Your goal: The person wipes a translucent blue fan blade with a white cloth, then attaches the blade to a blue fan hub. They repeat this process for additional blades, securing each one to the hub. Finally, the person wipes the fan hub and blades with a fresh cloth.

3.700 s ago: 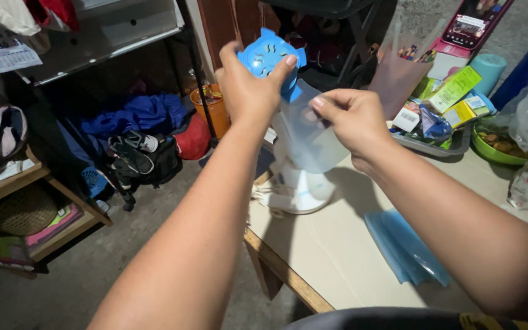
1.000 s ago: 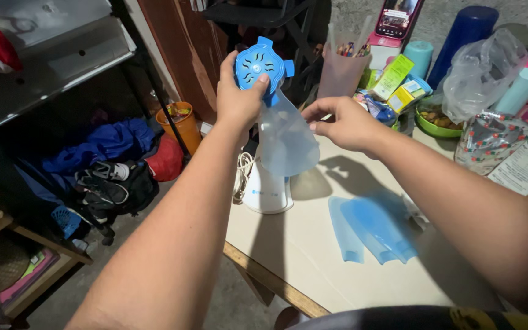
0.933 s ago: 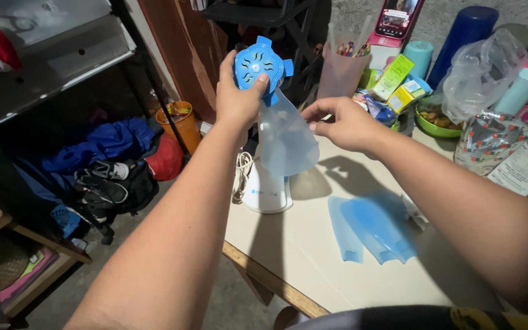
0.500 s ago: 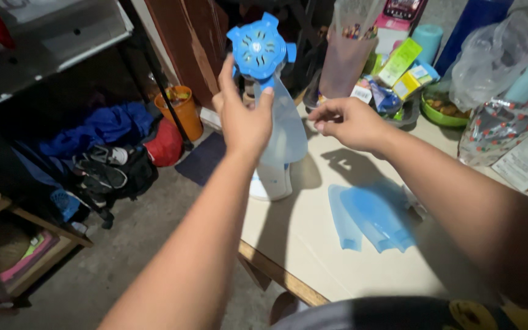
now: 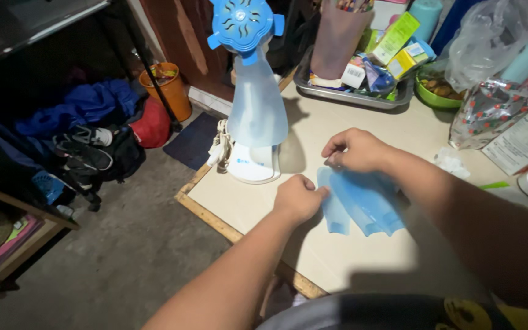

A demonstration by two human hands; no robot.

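Observation:
A small fan stands at the table's left corner, with a white base, a blue hub and one pale translucent blade hanging down from the hub. Loose blue translucent fan blades lie stacked flat on the cream table. My left hand is curled at the stack's left edge, thumb and fingers pinching it. My right hand presses down on the stack's far edge with bent fingers gripping it. Neither hand touches the standing fan.
A metal tray of packets, a cup of pens, a green bowl and plastic bags crowd the table's far side. On the floor at left are an orange bucket, shoes and clothes, and a wooden shelf.
Both hands have left the fan and dropped to the loose blades on the table. The fan now stands alone with one blade attached. The view has tilted downward.

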